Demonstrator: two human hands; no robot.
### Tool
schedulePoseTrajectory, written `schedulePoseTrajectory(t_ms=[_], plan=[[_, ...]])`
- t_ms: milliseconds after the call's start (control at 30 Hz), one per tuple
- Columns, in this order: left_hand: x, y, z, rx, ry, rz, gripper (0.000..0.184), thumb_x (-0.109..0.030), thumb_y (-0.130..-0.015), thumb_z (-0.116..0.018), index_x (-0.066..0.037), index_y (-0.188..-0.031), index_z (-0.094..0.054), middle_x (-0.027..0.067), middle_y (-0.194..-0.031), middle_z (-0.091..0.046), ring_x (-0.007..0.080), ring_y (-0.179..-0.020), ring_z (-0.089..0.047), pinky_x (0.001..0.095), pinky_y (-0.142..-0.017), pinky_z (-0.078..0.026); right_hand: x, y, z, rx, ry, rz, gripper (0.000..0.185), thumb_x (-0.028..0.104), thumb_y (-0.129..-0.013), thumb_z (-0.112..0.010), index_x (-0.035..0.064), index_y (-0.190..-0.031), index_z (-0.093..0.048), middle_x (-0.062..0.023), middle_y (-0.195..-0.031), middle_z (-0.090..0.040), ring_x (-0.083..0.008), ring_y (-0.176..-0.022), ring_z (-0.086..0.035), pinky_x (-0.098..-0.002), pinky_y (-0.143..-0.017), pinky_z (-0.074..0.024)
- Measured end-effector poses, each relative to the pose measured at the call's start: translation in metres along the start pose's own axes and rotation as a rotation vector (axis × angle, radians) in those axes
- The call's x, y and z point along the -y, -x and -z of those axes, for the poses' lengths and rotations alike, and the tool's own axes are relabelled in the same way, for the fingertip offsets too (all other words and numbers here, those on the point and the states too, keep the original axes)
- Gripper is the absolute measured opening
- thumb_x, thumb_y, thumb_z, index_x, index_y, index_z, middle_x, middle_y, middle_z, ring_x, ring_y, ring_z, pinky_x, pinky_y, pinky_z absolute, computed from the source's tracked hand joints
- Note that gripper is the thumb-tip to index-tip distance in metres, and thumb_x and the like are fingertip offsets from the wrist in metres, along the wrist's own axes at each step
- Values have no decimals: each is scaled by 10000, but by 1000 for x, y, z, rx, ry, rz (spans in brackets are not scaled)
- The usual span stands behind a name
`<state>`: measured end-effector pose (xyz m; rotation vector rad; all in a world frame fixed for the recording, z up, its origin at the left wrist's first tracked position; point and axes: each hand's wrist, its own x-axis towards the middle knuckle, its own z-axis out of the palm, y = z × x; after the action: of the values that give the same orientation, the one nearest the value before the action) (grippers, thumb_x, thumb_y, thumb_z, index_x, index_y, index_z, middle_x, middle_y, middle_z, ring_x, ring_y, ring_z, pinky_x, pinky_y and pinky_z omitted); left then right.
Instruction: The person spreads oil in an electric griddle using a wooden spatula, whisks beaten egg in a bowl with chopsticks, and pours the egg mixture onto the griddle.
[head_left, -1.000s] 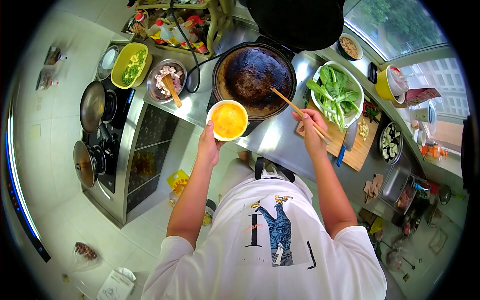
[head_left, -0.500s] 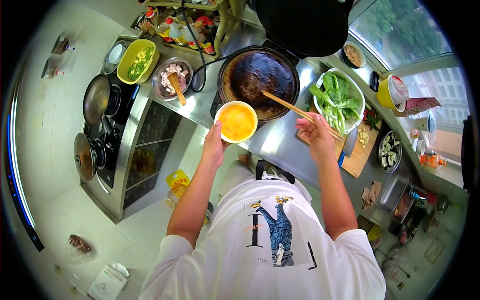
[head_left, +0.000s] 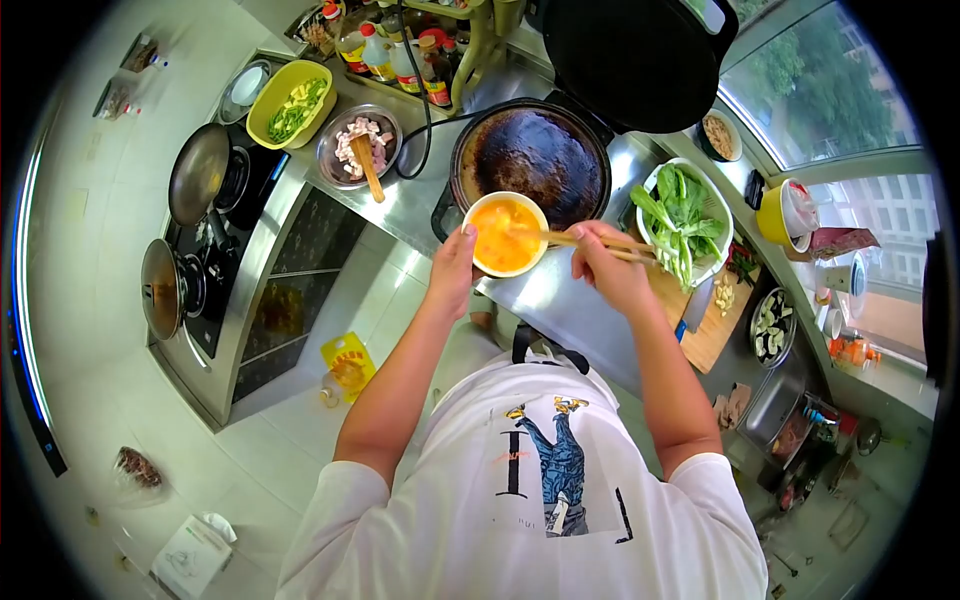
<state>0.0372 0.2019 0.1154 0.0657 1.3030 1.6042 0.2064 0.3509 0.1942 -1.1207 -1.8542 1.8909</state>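
Note:
My left hand (head_left: 455, 268) is closed on the side of a small white bowl (head_left: 545, 222) of beaten egg (head_left: 505, 236). In my right hand (head_left: 607, 268) is a pair of wooden chopsticks (head_left: 630, 246), its fingers pinched round them. The chopstick tips reach over the rim into the egg. Bowl and hands are held above the counter's front edge, just in front of a round electric griddle pan (head_left: 530, 150) with a dark, stained surface. Its black lid (head_left: 630, 65) stands raised behind it.
Left of the griddle are a steel bowl of cut meat (head_left: 365, 150) and a yellow basin of chopped greens (head_left: 292, 105). On the right stand a white basket of leafy greens (head_left: 685, 215), a cutting board (head_left: 715, 335) with a knife (head_left: 697, 310) and garlic, and a bowl of sliced eggplant (head_left: 773, 325).
My right hand has moved left and brought the chopstick tips down into the egg. The bowl appears slightly further right, and the whole view has shifted a little.

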Motion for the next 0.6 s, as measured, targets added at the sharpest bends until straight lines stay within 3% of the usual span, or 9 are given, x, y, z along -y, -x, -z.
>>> schedulePoseTrajectory(t_ms=[100, 167, 267, 400, 500, 600], plan=[[0, -3, -2, -21, -2, 16, 431, -385, -973, -476, -61, -1255, -510, 53, -1130, -622, 135, -997, -624, 266, -810, -526, -2, -3, -1, 75, -60, -92, 282, 298, -960, -508, 37, -950, -614, -24, -612, -581, -62, -474, -461, -208, -435, -354], [0, -3, -3, -37, -1, 12, 434, -386, -973, -476, -58, -1255, -510, 55, -1130, -622, 137, -994, -626, 266, -807, -529, -6, -9, -1, -52, -134, -37, 289, 307, -961, -498, 44, -950, -618, -28, -623, -580, -63, -502, -472, -210, -450, -359], [-3, -5, -3, -53, 19, 24, 437, -384, -972, -478, -55, -1259, -508, 59, -1131, -621, 141, -991, -627, 275, -813, -532, 3, -6, -7, 20, -27, -135, 287, 303, -959, -497, 43, -942, -617, -28, -629, -574, -64, -520, -465, -206, -476, -363], [-2, -6, -2, -21, 12, 4, 443, -385, -970, -484, -49, -1257, -502, 63, -1135, -618, 141, -991, -628, 280, -813, -534, 1, -11, 2, -40, 81, -86, 294, 289, -947, -516, 26, -861, -615, -19, -616, -567, -78, -539, -480, -223, -513, -392], [-2, -8, 1, -6, 17, -6, 446, -384, -968, -488, -46, -1257, -499, 66, -1137, -616, 142, -988, -629, 279, -811, -534, 11, -10, 4, 26, -34, -52, 282, 281, -942, -519, 25, -865, -608, -22, -621, -572, -79, -535, -478, -224, -514, -395], [0, -11, 2, 1, 22, -10, 448, -386, -966, -490, -43, -1255, -499, 67, -1136, -616, 142, -982, -631, 277, -806, -535, 13, -7, 2, -50, -63, -41, 266, 272, -936, -523, 29, -866, -602, -26, -623, -577, -80, -536, -480, -228, -515, -396]])
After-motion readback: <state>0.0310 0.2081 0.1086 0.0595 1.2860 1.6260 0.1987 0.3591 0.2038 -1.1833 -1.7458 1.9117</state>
